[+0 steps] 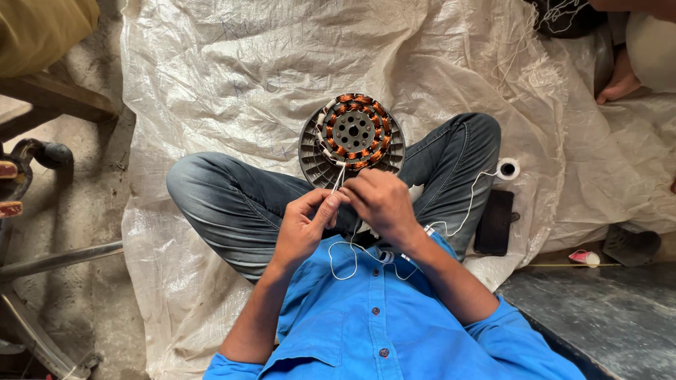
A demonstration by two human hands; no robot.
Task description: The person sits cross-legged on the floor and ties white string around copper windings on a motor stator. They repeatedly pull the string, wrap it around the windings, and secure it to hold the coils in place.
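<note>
Fingers of both hands, left hand and right hand, pinch white thread at the stator, which rests against the crossed legs. Copper coils appear fully wound; lacing looks unfinished, thread trailing to the spool.

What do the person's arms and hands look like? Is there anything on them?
Both hands, the left hand and the right hand, are bare, with no gloves. The forearms are bare too. Bright blue shirt sleeves are rolled up near the elbows.
</note>
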